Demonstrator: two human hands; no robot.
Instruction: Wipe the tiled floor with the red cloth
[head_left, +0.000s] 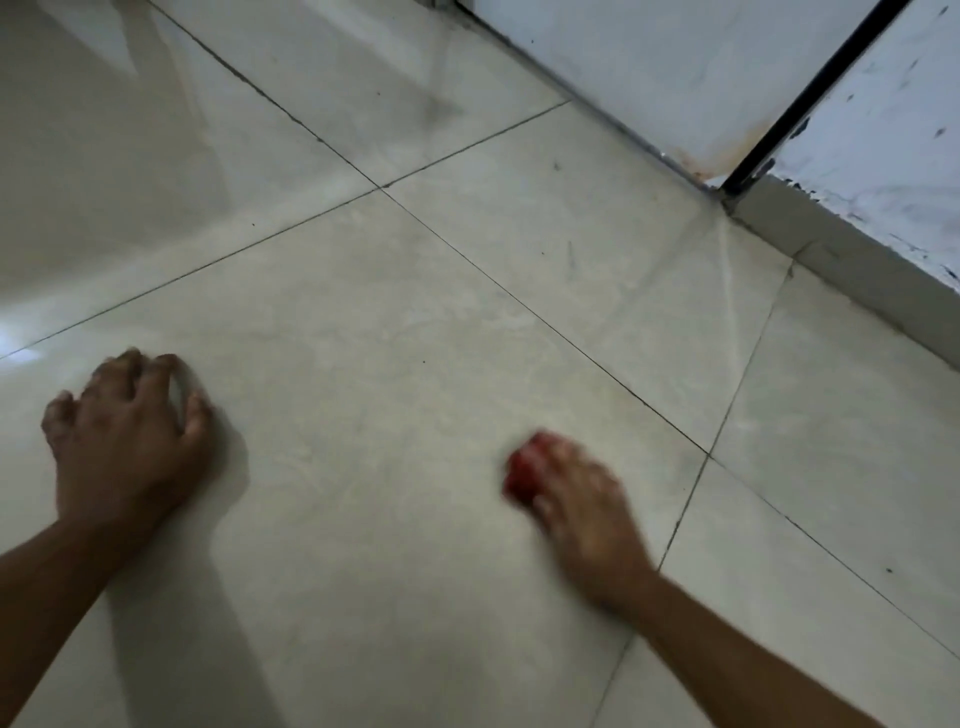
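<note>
Red cloth (523, 470) (blurred) under right hand (582, 512)

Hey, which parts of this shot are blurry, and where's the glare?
Head view: the right hand and red cloth are motion-blurred; the left hand is sharp, casting a shadow; glare sits on the tiled floor at the left edge.
</note>
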